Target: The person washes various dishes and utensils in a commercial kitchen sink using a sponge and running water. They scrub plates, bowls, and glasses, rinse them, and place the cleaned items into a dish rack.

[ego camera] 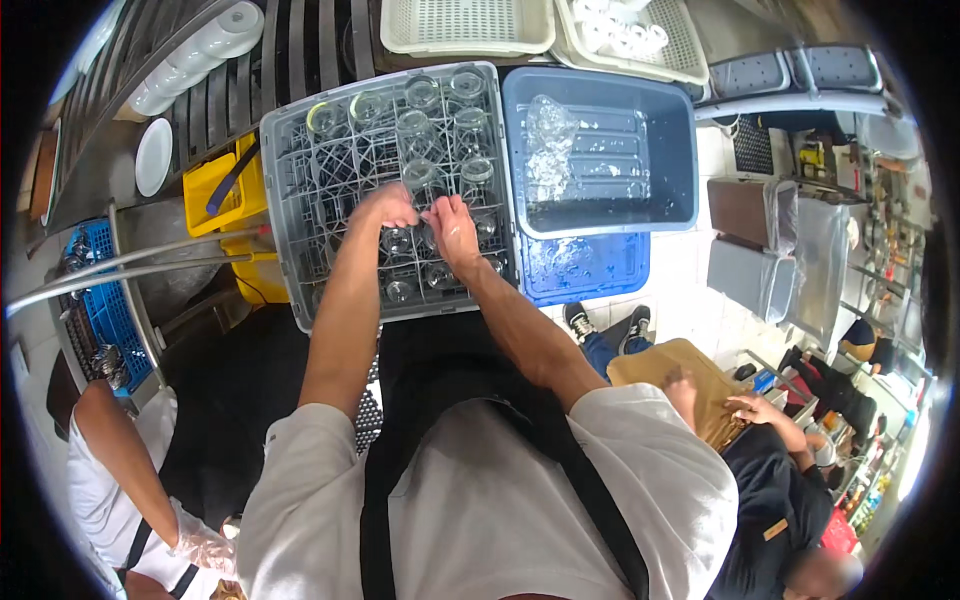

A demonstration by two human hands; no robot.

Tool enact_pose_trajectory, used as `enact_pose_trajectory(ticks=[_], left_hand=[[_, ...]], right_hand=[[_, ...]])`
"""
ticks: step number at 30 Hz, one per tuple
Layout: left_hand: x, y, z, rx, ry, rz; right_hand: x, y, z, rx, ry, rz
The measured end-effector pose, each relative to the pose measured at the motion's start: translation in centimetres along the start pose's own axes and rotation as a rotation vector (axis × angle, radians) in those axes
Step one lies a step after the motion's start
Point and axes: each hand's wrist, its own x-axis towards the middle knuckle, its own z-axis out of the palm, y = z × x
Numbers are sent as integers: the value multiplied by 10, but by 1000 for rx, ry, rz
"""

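Note:
A grey compartment rack (274,225) stands before me, with clear drinking glasses (422,91) in its right-hand columns and near rows. They look upside down, bases up. Two glasses at the far left show yellow at the edge, one of them a yellow-edged glass (324,118). Over the middle of the rack my left hand (386,206) has its fingers curled. My right hand (454,229) is close beside it, fingers bent, near a glass in the row below. The fingertips of both hands almost meet; whether anything small is between them is unclear.
Right of the rack sits a grey-blue bus tub (600,221) with wet clear plastic or ice inside, above a blue tub (592,270). Cream baskets (469,45) stand behind. Yellow bins (217,195) are at left. A gloved co-worker's hand (202,536) and another person's hand (754,410) are nearby.

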Motion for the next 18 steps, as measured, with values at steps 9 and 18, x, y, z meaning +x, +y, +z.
enact_pose_trajectory(ticks=[9, 18], left_hand=[[-15, -2, 75, -23, 757, 20], [-6, 62, 88, -205, 670, 143]], right_hand=[[11, -10, -68, -76, -2, -89], [14, 36, -71, -181, -95, 147]])
